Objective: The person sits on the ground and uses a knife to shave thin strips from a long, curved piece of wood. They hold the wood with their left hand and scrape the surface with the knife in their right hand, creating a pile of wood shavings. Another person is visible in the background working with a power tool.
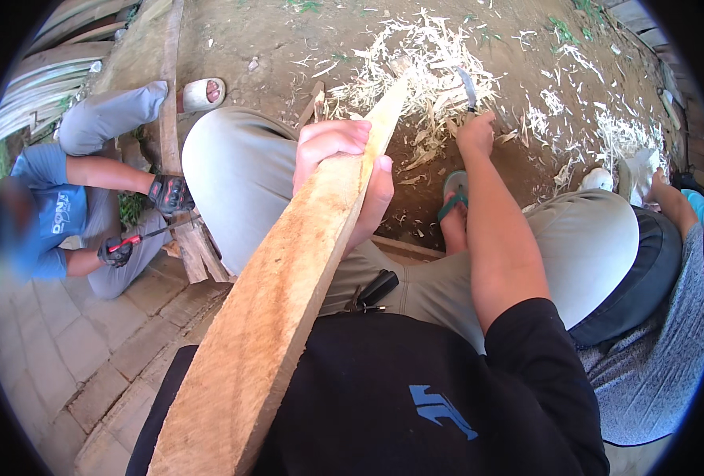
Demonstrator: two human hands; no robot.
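Observation:
A long pale wooden plank runs from my lap up to a pointed tip over the ground. My left hand is wrapped around it near the upper end. My right hand reaches down past my knee and grips the handle of a curved dark blade, which points away over the shavings. A heap of pale wood shavings lies on the dirt around the plank's tip.
On the left a person in a blue shirt crouches with gloved hands, holding a red-handled tool against a wooden post. Another person sits close at my right. Keys hang at my waist. Brick paving lies lower left.

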